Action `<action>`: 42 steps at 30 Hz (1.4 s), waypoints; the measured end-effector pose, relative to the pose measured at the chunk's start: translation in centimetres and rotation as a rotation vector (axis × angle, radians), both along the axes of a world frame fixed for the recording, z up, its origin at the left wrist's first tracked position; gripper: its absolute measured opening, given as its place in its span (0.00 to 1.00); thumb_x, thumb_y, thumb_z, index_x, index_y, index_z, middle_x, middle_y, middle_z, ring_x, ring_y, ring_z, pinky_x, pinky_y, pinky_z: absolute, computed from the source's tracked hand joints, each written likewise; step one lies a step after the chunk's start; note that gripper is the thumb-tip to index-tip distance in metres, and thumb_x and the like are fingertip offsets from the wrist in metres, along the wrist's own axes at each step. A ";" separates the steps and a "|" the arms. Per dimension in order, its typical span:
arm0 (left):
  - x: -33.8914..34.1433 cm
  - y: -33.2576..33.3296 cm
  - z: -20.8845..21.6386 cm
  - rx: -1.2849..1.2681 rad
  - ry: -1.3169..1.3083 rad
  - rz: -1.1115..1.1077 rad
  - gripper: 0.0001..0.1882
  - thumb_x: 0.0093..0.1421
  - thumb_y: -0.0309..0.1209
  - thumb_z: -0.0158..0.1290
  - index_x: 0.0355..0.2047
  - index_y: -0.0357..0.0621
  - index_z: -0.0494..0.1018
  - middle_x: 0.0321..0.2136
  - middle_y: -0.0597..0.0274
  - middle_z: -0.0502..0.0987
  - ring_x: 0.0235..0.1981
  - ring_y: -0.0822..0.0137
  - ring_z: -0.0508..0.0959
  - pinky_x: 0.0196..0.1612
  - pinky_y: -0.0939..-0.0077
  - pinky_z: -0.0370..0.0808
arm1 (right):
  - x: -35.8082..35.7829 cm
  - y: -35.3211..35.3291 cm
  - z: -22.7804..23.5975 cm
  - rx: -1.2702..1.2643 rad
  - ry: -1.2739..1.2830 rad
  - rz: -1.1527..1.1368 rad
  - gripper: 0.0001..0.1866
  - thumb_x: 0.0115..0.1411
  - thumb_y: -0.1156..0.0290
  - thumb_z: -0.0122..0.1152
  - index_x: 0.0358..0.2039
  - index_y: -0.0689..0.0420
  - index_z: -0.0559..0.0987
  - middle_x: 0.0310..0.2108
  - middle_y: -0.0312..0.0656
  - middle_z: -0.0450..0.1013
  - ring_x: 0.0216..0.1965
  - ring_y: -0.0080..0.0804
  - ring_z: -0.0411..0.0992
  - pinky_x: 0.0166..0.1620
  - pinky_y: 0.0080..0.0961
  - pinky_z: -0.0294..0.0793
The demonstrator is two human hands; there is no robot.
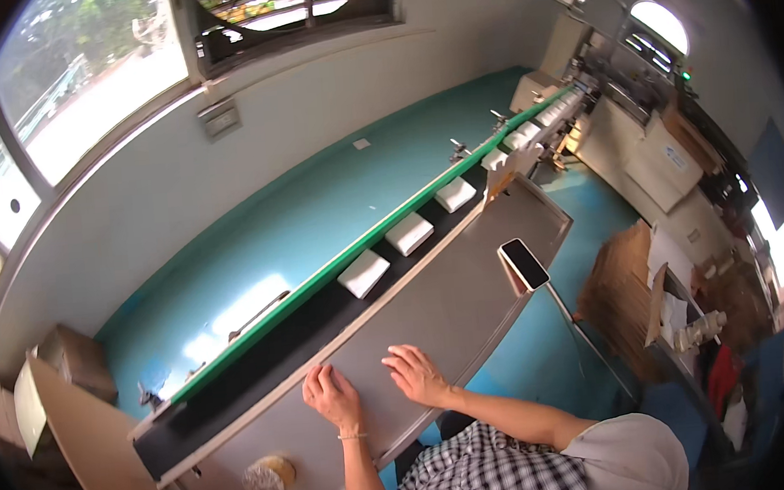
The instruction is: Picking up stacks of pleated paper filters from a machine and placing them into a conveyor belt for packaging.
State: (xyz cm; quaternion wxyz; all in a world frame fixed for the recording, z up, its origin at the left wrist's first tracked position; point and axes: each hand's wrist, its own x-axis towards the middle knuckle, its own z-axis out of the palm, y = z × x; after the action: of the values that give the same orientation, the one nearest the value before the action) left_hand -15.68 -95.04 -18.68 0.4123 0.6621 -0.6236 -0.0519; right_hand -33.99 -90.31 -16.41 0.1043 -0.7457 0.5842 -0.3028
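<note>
My left hand (332, 397) rests on the grey metal side table (441, 287) at its raised edge beside the black conveyor belt (248, 399). Its fingers are loosely bent, and nothing shows in them. Just to the right, my right hand (418, 376) hovers over or lies on the same table, fingers stretched out and holding nothing. Ahead of both hands, white rectangular packs sit spaced along the belt; the nearest pack (364, 273) lies beyond my fingers, followed by a second pack (410, 234) and a third pack (455, 195). More packs stand closer together farther up.
A green guide rail (304, 295) borders the belt's far side. On the table are a phone (525, 264) at the right and a round, clear-topped roll or tub (269, 478) at the lower left. A cardboard box (90, 444) stands left; a machine (623, 79) is at the far end.
</note>
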 end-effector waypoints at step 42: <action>32.0 98.3 16.9 -0.131 0.093 1.629 0.10 0.55 0.30 0.60 0.37 0.43 0.74 0.35 0.56 0.75 0.38 0.51 0.77 0.42 0.59 0.73 | 44.6 55.8 7.3 0.229 -0.528 1.506 0.16 0.57 0.88 0.55 0.47 0.63 0.76 0.46 0.48 0.73 0.39 0.35 0.76 0.38 0.23 0.77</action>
State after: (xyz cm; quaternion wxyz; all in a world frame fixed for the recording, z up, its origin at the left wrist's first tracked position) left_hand 16.33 3.25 -1.73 0.3841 0.8793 0.0690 0.2729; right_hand 10.57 -34.49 -9.07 0.4907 -0.8279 -0.0918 -0.2557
